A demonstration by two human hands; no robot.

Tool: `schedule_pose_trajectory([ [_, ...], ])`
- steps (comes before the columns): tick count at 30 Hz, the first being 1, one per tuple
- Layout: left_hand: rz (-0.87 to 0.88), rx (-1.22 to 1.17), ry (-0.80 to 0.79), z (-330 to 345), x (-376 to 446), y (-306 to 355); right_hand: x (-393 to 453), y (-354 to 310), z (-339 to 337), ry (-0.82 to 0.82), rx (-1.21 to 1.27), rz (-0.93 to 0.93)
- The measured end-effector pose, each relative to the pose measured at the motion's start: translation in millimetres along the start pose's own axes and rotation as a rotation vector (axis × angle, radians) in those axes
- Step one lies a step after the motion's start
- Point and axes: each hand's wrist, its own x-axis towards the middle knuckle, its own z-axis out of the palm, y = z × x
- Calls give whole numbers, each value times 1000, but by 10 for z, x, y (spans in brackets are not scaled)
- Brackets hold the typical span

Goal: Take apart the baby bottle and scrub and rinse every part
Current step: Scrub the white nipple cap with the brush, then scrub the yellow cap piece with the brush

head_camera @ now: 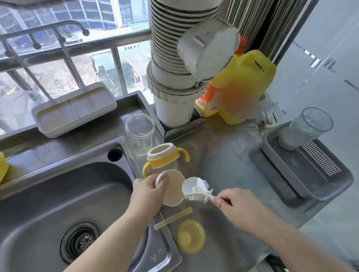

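The left hand (148, 191) holds a round cream cap (173, 190) over the counter (223, 164) at the sink's right rim, thumb on the cap's top edge and fingers curled behind it, so the grip is pressed onto the cap. The right hand (235, 206) pinches the thin handle of a white brush (198, 190), whose bristled head with its small cup-shaped part touches the cap's right side.

Just behind the cap stands the bottle (164, 158), upright, with yellow handles and a white collar, its mouth open. Behind that is a clear jar (139, 134), also upright. In front of the hands, a pale yellow straw (173, 218) lies across the counter near the sink edge, and a round yellow lid (191, 236) lies flat just in front of it, apart from the straw.

The steel sink (35, 211) takes up the left, with its drain (80, 240) in the basin. To the right on the counter sits a grey basket (310, 168) on a tray, with a clear cup (305, 128) leaning in its back corner. A yellow jug (245, 88) stands at the back beside a wide white pipe (182, 44). A shallow white tray (74, 109) rests on the ledge behind the sink.
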Motion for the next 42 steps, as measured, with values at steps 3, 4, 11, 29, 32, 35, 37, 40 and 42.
schedule_pose_trajectory([
  [3, 16, 2, 3, -33, -44, 8, 6, 34, 9, -10, 1, -12],
  [4, 8, 6, 13, -45, -53, -2, 5, 42, 14, -14, -2, -14],
  [11, 99, 153, 137, -121, -205, -84, -60, 72, 54, 5, -6, -45],
  [29, 768, 678, -127, 343, -563, -538, -460, 309, 314, 71, 49, 43],
  [32, 754, 569, -169, 376, -563, -603, -524, 331, 340, 90, 55, 44],
  [35, 633, 418, -184, 335, -620, -635, -571, 292, 362, 135, 84, 26],
  [37, 636, 402, -175, 269, -692, -613, -583, 215, 347, 181, 130, 22],
  [40, 655, 332, -130, 104, -816, -603, -582, -5, 327, 209, 124, 12],
  [42, 685, 243, -70, -54, -876, -590, -550, -229, 328, 159, 158, 29],
])
